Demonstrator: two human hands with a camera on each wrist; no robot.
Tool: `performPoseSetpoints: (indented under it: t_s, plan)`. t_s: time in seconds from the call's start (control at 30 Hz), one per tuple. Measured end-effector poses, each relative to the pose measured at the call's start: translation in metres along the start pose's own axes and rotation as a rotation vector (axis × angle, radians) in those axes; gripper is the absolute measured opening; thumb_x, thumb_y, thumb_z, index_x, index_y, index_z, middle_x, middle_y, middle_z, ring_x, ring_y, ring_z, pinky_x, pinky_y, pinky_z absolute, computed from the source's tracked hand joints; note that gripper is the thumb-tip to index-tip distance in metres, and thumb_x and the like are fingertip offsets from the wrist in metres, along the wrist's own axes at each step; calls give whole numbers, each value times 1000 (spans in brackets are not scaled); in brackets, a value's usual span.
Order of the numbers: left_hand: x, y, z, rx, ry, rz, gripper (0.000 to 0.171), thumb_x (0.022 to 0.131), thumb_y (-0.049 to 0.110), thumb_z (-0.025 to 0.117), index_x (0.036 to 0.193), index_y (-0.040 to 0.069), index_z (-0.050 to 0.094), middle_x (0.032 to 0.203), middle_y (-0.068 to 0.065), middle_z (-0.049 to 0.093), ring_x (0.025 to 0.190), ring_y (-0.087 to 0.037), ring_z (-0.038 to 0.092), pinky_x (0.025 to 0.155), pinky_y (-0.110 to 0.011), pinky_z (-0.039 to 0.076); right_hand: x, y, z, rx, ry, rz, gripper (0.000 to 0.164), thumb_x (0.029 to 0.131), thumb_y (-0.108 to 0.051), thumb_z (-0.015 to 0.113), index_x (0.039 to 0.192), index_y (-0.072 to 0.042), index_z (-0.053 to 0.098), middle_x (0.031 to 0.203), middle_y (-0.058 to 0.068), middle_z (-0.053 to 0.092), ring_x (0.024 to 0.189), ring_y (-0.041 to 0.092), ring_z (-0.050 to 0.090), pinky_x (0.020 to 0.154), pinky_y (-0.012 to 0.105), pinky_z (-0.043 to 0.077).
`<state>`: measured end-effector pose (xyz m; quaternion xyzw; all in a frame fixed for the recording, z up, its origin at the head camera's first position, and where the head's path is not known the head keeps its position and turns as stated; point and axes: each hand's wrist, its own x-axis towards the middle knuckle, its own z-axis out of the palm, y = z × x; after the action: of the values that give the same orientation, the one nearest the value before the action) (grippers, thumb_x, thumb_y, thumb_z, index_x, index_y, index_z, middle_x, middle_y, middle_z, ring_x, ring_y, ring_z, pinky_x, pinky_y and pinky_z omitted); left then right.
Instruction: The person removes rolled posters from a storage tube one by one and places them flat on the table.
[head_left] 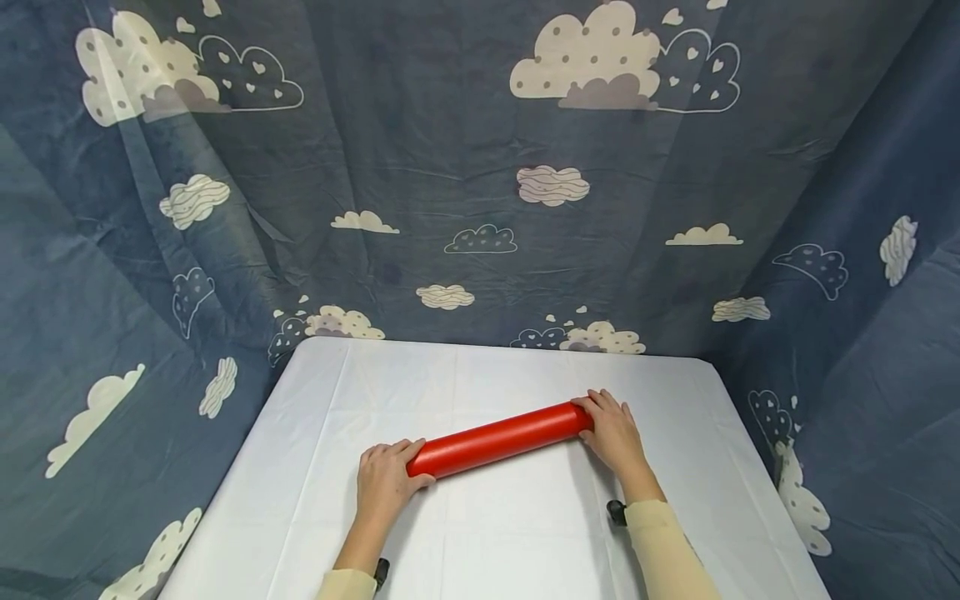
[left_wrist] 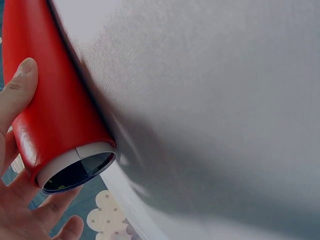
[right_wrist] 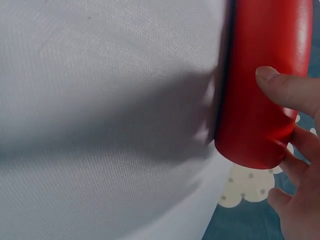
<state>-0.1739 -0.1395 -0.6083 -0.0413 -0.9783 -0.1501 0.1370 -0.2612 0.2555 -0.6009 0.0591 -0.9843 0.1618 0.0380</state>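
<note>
"Beige sleeves (head_left: 663,546) sit nearest; what's being gripped?"
"Left hand (head_left: 386,479) and right hand (head_left: 615,435) each grip one end of the hollow red tube (head_left: 498,439), on the white surface (head_left: 525,533)."
"How might it handle?"
"Probably light, stiff, slightly slick; best held at both ends."

The left hand (head_left: 384,483) grips the near-left end of a red cylinder (head_left: 498,439); the right hand (head_left: 617,437) grips the opposite end. The cylinder slants across a white-covered table (head_left: 510,537), right end farther from the person. Pale sleeves (head_left: 667,550) cover both forearms. A dark blue curtain (head_left: 420,158) with printed clouds (head_left: 553,185) encloses the table's rear and sides.
</note>
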Motion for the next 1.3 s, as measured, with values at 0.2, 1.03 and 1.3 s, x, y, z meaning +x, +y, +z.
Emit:
performPoseSetpoints:
  t_s: [0.2, 1.03, 1.3]
  plan:
    - [-2, 0, -1, 4, 3, 3, 69, 68, 47, 97, 130, 23, 78, 124, -6, 79, 112, -34, 71, 105, -57, 49, -2, -4, 1, 30, -37, 26, 64, 89, -11, 81, 149, -16, 59, 163, 26, 45, 155, 52, 31, 123, 77, 23]
    - [-3, 1, 0, -2, 11, -11, 67, 69, 44, 97, 130, 24, 77, 124, -6, 79, 112, -33, 70, 111, -60, 47, -11, -90, -1, 122, -24, -159, 76, 88, -40, 86, 155, -25, 55, 162, 16, 51, 153, 41, 43, 126, 66, 30]
    - [-3, 1, -1, -12, 15, -14, 67, 70, 45, 97, 131, 24, 77, 125, -6, 79, 112, -33, 69, 113, -60, 46, -13, -123, 2, 167, -58, -226, 75, 87, -40, 86, 154, -28, 56, 162, 12, 52, 153, 38, 44, 127, 64, 31]
